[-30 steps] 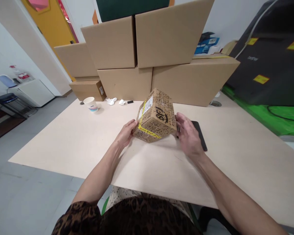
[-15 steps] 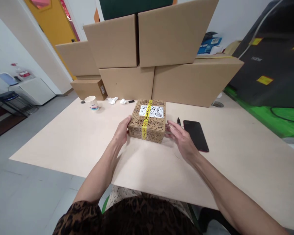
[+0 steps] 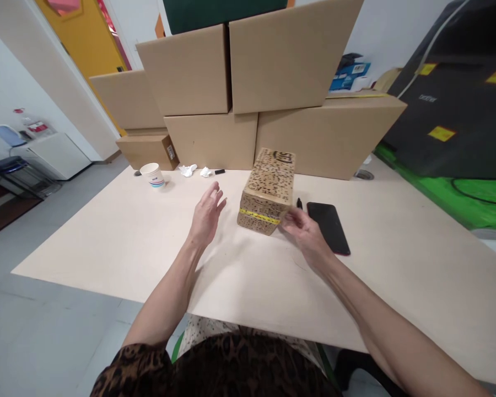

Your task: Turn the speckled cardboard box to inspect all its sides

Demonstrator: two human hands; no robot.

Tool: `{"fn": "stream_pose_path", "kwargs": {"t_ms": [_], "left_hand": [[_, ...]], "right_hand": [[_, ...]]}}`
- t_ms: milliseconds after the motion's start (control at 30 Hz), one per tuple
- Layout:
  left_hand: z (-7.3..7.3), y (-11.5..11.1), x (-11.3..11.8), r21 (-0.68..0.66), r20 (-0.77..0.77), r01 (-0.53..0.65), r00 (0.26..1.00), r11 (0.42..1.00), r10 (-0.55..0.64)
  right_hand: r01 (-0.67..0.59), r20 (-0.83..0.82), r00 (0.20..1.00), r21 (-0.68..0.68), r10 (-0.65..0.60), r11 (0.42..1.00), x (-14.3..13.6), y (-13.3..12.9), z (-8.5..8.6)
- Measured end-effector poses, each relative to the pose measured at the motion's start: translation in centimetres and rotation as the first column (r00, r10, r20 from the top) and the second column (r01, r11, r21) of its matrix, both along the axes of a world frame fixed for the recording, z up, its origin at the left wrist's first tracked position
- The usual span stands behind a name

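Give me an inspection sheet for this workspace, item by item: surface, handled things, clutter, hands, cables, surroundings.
Surface: pale table; no spill seen.
Handled things: speckled carton with yellow tape across its near end; whether it sits flat is unclear.
Clutter: paper cup, crumpled white tissues, small black item, black pen, flat black device.
Hands: left hand open, apart from the carton; right hand has its fingers at the carton's lower right edge, grip unclear.
Cables: on the table, nothing seen; dark cable over green material at right.
Surroundings: stacked cardboard boxes behind, dark covered object at right, yellow door at left.
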State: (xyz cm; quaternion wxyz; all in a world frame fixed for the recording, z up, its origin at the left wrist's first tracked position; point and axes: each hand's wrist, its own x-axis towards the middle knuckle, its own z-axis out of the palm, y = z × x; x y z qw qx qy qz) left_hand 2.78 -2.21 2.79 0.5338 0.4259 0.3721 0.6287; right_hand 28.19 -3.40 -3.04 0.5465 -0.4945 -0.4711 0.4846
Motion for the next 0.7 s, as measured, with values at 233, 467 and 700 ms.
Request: {"fn": "stream_pose_path", "kwargs": {"t_ms": [233,467,700], "left_hand": [[-0.9,0.0,0.7,-0.269,-0.241,0.145,0.947,0.952,-0.213],[-1.7,0.2,0.8,-0.273,-0.272,0.129,0.94,0.953,-0.205],[-0.7,-0.9,1.4,0.15,-0.412,0.243,0.897,0.958,-0.162]], "right_hand": [[-0.147,-0.057,0.988,-0.053,0.144,0.988,-0.8,-1.0,0.7],[0.103,-0.073,0.993,0.151,-0.093,0.983,0.4,-0.7,1.6],[-0.255,-0.163,0.945,0.174,0.283,0.951,-0.5,-2.1,3.4]]}}
